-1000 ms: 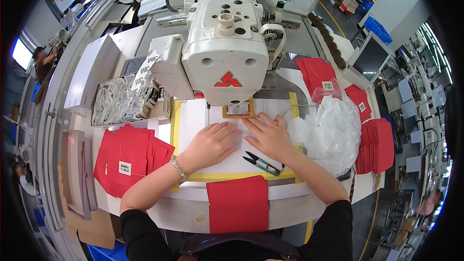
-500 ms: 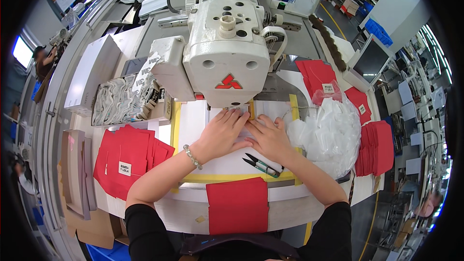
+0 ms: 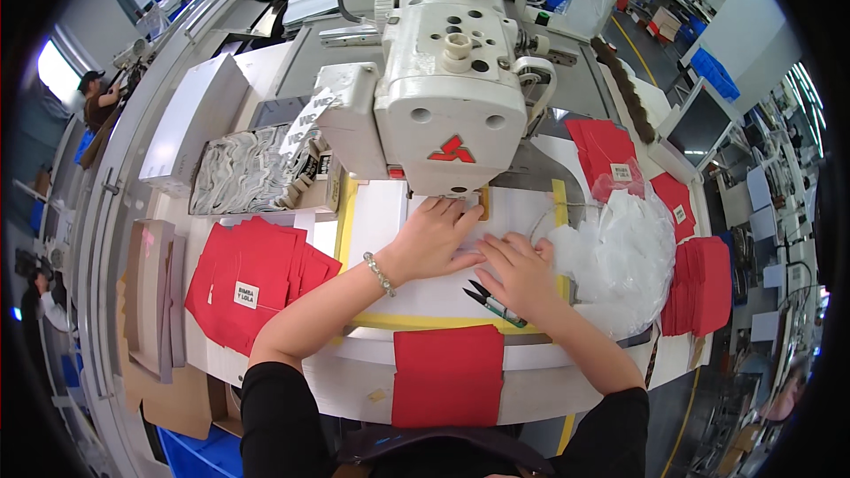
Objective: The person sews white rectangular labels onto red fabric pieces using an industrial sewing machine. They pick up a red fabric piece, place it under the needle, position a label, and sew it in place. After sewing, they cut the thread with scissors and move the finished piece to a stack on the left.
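A: What stands at the far left of the bench?
B: An open cardboard tray (image 3: 152, 301), near side, with a long white carton (image 3: 195, 128) beyond it. Next comes a box of crumpled, pale folded strips (image 3: 248, 173), and nearer than that a spread stack of red fabric pieces (image 3: 274, 265), its top one bearing a small white label.

A: And the hands?
B: The left hand (image 3: 434, 243), a beaded bracelet (image 3: 380, 274) at its wrist, lies palm down on the yellow-edged white sheet (image 3: 425, 303). Its fingers are stretched out, only slightly parted, the thumb pointing right; no grip shows, though I cannot tell what lies under the fingertips.

A: Where exactly is that sheet?
B: Mid-bench, beneath the front of the white sewing machine head (image 3: 452, 115). A neat red stack (image 3: 448, 381) lies just nearer. Right of the left fingertips shows the edge of an amber frame (image 3: 484, 204).

A: Further right?
B: Green-handled thread snips (image 3: 496, 306), then the right hand (image 3: 518, 274), just beyond them. Its fingers are extended and loosely parted on the sheet, visibly grasping nothing. Beside it sits a translucent white plastic heap (image 3: 620, 257); at far right, another red stack (image 3: 704, 288) and, farther back, a monitor (image 3: 699, 134).
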A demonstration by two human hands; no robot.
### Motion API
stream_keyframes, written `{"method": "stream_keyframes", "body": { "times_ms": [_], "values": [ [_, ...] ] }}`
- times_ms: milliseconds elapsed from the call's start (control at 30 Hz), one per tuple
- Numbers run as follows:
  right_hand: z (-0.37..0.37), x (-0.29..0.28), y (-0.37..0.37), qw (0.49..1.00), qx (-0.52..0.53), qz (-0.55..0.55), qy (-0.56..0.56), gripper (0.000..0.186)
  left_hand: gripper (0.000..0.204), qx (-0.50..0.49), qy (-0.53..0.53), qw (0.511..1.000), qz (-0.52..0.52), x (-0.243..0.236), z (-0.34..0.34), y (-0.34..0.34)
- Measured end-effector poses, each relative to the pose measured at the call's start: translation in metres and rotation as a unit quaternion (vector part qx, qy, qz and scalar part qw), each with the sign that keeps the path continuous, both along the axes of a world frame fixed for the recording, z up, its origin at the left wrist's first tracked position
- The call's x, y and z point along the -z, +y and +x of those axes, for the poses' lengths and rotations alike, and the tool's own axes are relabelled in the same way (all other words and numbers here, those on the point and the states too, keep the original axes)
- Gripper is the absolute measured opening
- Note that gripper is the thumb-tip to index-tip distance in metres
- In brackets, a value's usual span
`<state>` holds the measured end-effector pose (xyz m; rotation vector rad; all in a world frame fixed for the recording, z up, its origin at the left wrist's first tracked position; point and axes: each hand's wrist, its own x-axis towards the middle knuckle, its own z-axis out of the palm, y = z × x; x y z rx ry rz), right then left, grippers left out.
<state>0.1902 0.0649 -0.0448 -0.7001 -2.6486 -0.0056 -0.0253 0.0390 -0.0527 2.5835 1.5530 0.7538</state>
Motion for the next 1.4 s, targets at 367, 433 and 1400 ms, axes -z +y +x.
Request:
{"method": "stream_keyframes", "body": {
  "times_ms": [367,433,1400],
  "values": [
    [0.051,0.013,-0.034,0.992,0.053,-0.097,0.061,0.025,0.047,0.002,0.036,0.999,0.027,-0.007,-0.021,-0.053],
    [0.056,0.015,-0.030,0.992,0.081,-0.070,0.067,0.021,0.038,-0.005,0.032,0.999,0.030,-0.008,-0.026,-0.062],
    [0.061,0.016,-0.034,0.986,0.144,-0.010,0.085,0.019,0.012,0.056,-0.112,0.978,-0.168,-0.013,0.020,-0.126]
  ]
}}
